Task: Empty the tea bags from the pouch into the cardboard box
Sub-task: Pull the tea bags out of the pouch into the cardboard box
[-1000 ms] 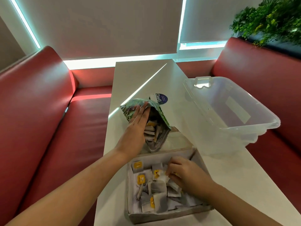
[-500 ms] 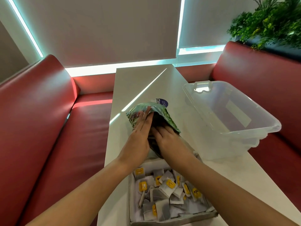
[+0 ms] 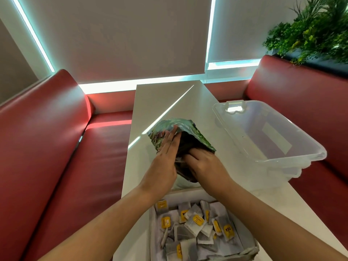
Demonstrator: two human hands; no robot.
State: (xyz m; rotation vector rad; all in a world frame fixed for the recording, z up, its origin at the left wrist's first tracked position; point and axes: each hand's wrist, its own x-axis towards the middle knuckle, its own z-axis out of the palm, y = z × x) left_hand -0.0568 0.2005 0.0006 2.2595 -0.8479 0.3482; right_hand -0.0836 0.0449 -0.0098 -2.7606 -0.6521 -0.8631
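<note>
A long white table (image 3: 165,102) runs away toward the far wall, flanked by red upholstered benches, one on the left (image 3: 47,138) and one on the right (image 3: 293,91). Grey roller blinds (image 3: 116,34) cover the far windows, with bright daylight glowing along their edges. Green foliage (image 3: 310,32) sits behind the right bench.

Arms: both of mine are bare from the bottom edge of the view to the wrists; no sleeve or cuff shows.
Left hand (image 3: 163,160): bare, no glove; a thin ring (image 3: 158,152) shows as a small band on one finger, too small for me to tell more.
Right hand (image 3: 204,163): bare, no glove; I see no ring on the parts that show.
Wrists: nothing worn on either, no watch or strap.
Nails: short and plain where visible on my left fingers.
</note>
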